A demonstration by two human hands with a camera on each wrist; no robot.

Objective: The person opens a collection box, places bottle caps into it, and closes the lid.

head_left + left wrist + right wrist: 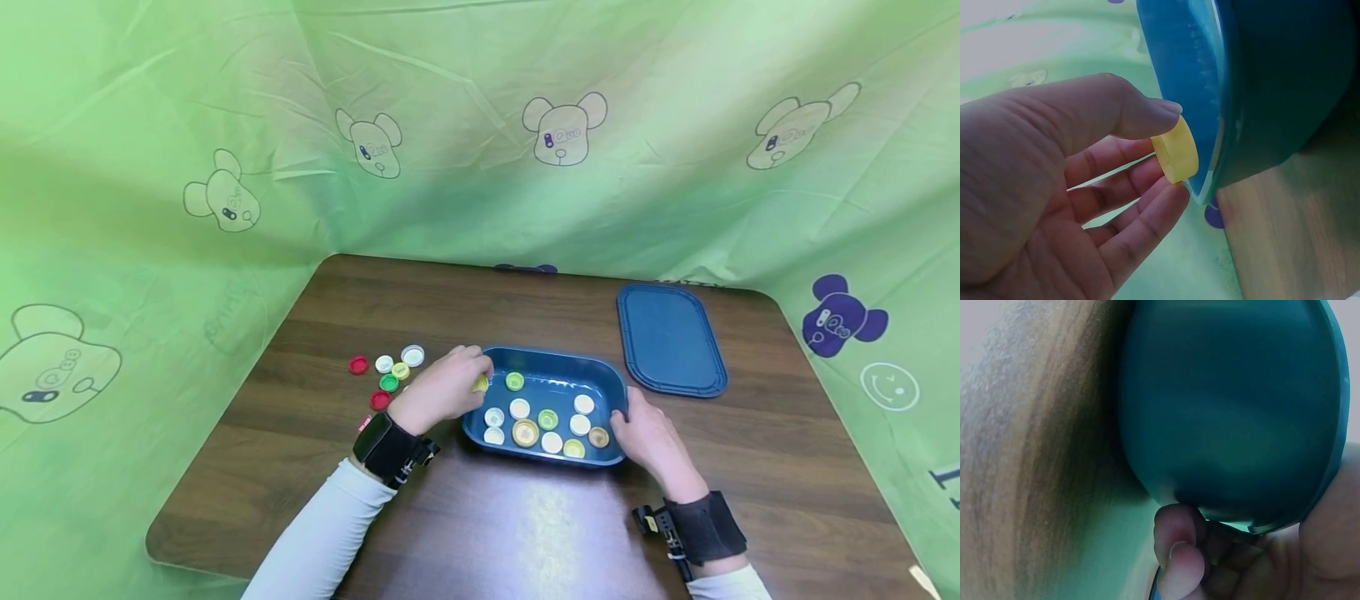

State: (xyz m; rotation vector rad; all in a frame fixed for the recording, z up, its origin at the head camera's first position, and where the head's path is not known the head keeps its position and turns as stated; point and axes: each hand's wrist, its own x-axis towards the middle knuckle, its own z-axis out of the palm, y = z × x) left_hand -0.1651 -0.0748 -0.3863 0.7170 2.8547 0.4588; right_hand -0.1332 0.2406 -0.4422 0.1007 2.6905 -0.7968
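A blue rectangular tray (617, 392) sits mid-table with several bottle caps inside, white, yellow and green. My left hand (446, 387) pinches a yellow cap (481, 384) between thumb and fingers right at the tray's left rim. The left wrist view shows that yellow cap (1175, 149) just touching the tray's edge (1213, 94). My right hand (648, 437) grips the tray's right front corner, fingers curled over the rim (1260, 526).
Loose caps lie left of the tray: a red cap (358, 364), white caps (412, 355), a green cap (388, 382) and another red one (379, 400). A blue lid (670, 340) rests at the back right. Green cloth walls surround the wooden table (525, 533).
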